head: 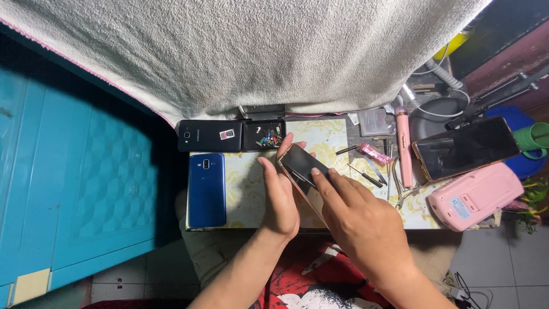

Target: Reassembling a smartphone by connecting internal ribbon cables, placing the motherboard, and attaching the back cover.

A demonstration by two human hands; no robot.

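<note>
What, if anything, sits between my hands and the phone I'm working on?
Nothing visible does. The left hand already holds the rose-gold phone by its edge, and the right hand has its fingertips on the dark screen. The blue phone and the small parts tray lie off to the side.

A turquoise panelled cabinet (86, 171) stood at left, pale tiled floor (492, 257) below, a white towel (257, 51) hung overhead, dim light at right.

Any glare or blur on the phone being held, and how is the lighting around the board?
Head view: the held phone is sharp, its dark screen showing only faint sheen; the left hand and right hand are evenly lit; the blue cabinet and the floor lie dimmer; the towel is bright.
</note>
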